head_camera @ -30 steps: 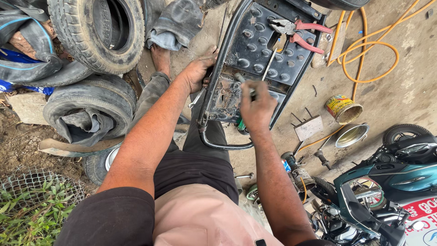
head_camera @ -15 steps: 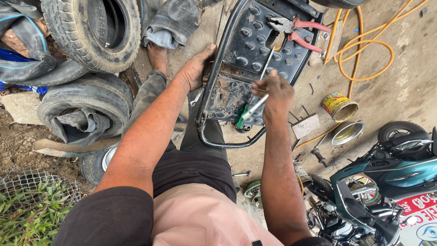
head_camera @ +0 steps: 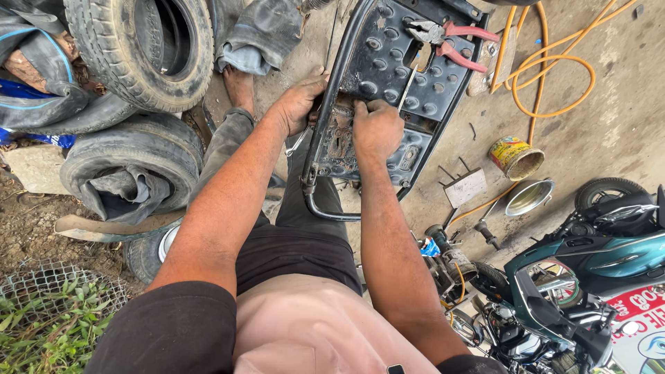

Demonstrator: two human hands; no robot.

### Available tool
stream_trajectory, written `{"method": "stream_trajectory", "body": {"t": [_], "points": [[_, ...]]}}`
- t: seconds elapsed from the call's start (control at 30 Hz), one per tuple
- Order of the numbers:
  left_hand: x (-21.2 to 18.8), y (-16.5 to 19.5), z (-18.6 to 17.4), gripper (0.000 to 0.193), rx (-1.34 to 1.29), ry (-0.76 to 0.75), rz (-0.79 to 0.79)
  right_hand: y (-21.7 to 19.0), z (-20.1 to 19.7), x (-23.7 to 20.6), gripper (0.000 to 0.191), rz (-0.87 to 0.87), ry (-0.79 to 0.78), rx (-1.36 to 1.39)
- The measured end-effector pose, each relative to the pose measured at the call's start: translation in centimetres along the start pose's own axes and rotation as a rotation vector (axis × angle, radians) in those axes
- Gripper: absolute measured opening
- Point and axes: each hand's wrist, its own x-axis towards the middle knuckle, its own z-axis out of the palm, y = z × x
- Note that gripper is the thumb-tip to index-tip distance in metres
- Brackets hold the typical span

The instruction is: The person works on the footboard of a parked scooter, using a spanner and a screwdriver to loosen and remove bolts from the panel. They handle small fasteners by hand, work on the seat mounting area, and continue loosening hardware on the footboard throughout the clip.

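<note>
The dark seat pan (head_camera: pixel 388 76) lies underside-up on the concrete floor (head_camera: pixel 609 125) before the knees, and the work is at its rusty latch plate (head_camera: pixel 339 142). The left hand (head_camera: pixel 298 104) grips the pan's rail, fingers curled; the right hand (head_camera: pixel 376 128) presses the plate, fingers bunched — what they pinch is hidden. Next likely calls for the red-handled pliers (head_camera: pixel 450 38) on the pan.
</note>
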Motion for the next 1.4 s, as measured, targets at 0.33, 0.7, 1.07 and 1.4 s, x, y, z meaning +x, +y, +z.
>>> {"method": "stream_trajectory", "body": {"t": [0.33,0.7,1.07,1.4], "points": [[-3.0,1.2,-0.2,0.036,0.063,0.102,0.043,0.4,1.4,-0.5,0.024,0.126,0.162,0.250],[-9.6,3.0,-5.3,0.045,-0.061,-0.122,0.026,5.9,-1.9,-2.8,0.011,-0.011,-0.041,0.931],[-15.3,5.3,1.8,0.029,0.288,-0.182,0.033,9.3,-10.0,-11.8,0.010,-0.147,-0.024,0.911],[-19.5,0.2,15.2,0.030,0.752,-0.291,-0.037,14.2,-15.4,-15.7,0.005,-0.398,0.119,0.941]]}}
